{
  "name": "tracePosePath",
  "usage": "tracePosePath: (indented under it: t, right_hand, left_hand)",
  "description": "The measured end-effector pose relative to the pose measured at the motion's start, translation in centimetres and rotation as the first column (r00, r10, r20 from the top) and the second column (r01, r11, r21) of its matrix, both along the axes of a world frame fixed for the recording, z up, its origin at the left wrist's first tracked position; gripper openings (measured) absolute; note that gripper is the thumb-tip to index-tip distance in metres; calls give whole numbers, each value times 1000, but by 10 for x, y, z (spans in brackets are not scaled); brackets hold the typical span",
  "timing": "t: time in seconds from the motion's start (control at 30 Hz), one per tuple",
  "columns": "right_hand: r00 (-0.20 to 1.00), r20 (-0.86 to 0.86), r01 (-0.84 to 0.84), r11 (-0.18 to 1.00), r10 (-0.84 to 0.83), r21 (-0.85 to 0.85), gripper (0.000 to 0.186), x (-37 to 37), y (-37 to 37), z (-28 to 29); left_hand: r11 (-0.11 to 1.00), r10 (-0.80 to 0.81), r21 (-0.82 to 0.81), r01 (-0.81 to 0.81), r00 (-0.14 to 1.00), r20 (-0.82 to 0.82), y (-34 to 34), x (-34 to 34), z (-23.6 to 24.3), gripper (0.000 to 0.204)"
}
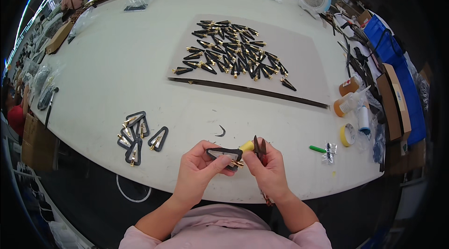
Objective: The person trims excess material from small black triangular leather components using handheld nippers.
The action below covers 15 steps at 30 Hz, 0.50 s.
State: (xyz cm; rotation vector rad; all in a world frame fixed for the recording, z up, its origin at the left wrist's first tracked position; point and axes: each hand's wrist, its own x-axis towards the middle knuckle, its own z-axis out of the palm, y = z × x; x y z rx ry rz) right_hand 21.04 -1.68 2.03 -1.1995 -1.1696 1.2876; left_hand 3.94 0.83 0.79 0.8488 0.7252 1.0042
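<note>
My left hand (199,167) pinches the black triangle piece (225,156) steady, right hand (267,167) gripping the snips (260,148) at 3 o'clock to trim it.

Perhaps six finished black triangular loops (139,135).

Black triangular piece (225,157) with gold tip; yellow-handled snips (255,146); white table (121,62); grey mat (304,62); pink sleeves (220,232).

Single head-worn fisheye view, steeply down over the white table (140,62), close above both hands.
</note>
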Motion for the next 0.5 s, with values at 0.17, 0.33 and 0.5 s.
tracePosePath:
  t: [0.17, 0.33, 0.5]
  right_hand:
    - [954, -295, 19, 990, -59, -137, 45, -3, -12, -20]
    - [923, -382, -125, 977, 50, -174, 35, -16, -21, -19]
    - [915, -390, -180, 970, 104, -166, 35, -20, -20, -20]
  left_hand:
    - [982, 57, -186, -41, 995, 82, -2, -1, -9, 11]
    - [965, 31, -264, 12, 987, 157, -4, -3, -8, 9]
    - [945, 36, -323, 42, 973, 230, -4, -5, -8, 8]
